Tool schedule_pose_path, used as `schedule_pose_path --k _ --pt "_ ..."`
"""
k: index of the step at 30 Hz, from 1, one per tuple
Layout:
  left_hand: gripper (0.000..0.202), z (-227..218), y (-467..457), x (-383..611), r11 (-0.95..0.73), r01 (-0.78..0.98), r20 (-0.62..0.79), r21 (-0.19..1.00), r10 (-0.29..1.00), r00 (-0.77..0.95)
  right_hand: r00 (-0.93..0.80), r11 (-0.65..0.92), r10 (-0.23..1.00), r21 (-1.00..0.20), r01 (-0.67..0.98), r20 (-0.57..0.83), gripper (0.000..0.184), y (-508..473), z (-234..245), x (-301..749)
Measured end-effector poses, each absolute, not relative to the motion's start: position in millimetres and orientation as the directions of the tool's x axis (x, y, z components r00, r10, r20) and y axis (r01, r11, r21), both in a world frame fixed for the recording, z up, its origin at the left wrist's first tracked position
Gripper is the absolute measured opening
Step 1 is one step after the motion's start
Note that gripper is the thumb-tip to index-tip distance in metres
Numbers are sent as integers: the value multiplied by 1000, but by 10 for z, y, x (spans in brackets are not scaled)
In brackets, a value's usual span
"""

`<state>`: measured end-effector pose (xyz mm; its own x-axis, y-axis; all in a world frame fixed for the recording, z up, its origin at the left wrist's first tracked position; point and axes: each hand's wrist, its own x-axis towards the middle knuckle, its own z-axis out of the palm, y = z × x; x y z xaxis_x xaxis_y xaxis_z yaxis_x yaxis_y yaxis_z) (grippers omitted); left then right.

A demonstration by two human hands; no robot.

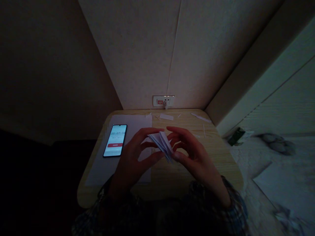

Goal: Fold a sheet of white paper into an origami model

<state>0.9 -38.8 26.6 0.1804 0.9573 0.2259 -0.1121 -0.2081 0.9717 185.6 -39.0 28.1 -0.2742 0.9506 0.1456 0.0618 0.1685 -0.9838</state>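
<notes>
A small folded piece of white paper [162, 144], with several layers fanned slightly apart, is held up above the table between both hands. My left hand [139, 150] grips it from the left, thumb under its lower edge and fingers along the upper left side. From the right, my right hand [188, 147] pinches its lower right side between thumb and fingers. Part of the paper is hidden behind the fingertips. A phone [115, 141] with a lit timer screen lies left of my left hand, on a stack of white sheets [98, 170].
The wooden table [219, 157] has rounded corners. Paper scraps lie toward its back, among them a strip [166, 117] and a longer one [201, 118]. A wall socket [163, 101] is behind. At right, lower down, are a dark green box [236, 136] and a large white sheet [283, 183].
</notes>
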Motion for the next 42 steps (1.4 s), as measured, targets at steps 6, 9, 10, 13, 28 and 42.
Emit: schedule_pose_path --k 6,9,10,13,28,42 --pt "38 296 -381 18 -198 -110 217 974 956 199 -287 241 938 -961 133 196 50 -422 310 1831" --pt "32 300 -385 29 -165 -152 192 975 964 184 -301 255 932 -955 151 201 40 -411 314 1831" --pt "29 301 -388 32 -145 -171 174 975 969 173 -310 249 930 -958 145 195 38 -408 315 1836" --pt "25 307 -398 34 -86 -203 119 975 980 158 -326 215 930 -970 113 168 35 -404 311 1858" --pt "30 328 -411 -43 27 -229 28 973 973 231 -160 177 975 -975 134 155 19 -370 231 1931" --pt "33 242 -357 55 -242 44 238 969 968 76 -231 226 954 -964 142 190 43 -380 193 1854"
